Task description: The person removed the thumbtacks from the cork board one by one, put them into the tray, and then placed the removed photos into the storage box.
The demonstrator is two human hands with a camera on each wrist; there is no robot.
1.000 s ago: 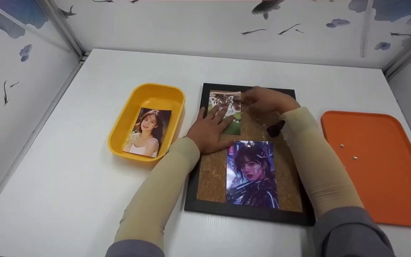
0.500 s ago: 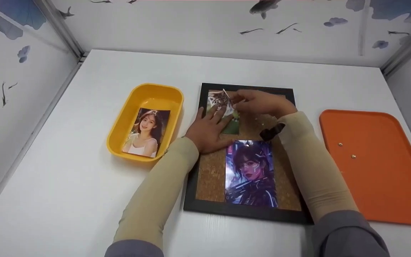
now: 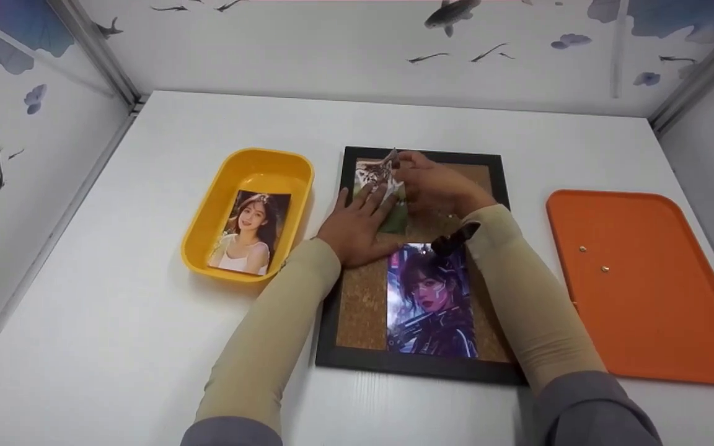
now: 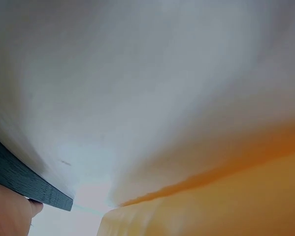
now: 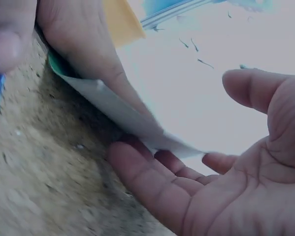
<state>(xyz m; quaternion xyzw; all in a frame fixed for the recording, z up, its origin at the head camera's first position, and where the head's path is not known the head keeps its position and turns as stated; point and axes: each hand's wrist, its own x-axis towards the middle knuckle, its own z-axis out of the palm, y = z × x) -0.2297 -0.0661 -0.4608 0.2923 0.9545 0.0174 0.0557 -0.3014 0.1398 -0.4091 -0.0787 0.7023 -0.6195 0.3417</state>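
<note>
My left hand (image 3: 357,230) presses flat, fingers spread, on a tiger photo (image 3: 370,173) on a black-framed cork board (image 3: 363,310). My right hand (image 3: 442,187) is at the photo's right edge, which bends up off the cork. In the right wrist view, its fingers (image 5: 152,184) lie under the photo's pale raised edge (image 5: 113,105), with the thumb apart from it. Below, a photo of a figure in neon colours (image 3: 431,310) lies on the cork with a small shiny pin at its top. The left wrist view shows mostly tabletop and the frame's side (image 4: 26,177).
Left of the board stands a yellow basin (image 3: 199,251) holding a portrait photo (image 3: 246,232). On the right is an orange tray (image 3: 661,310) with two small metallic pins (image 3: 605,269) on it. Printed panels border the white table (image 3: 115,322).
My right hand has moved left against the tiger photo, and the photo's upper right part has bent upward. The left hand keeps its place on it. The head view has shifted slightly.
</note>
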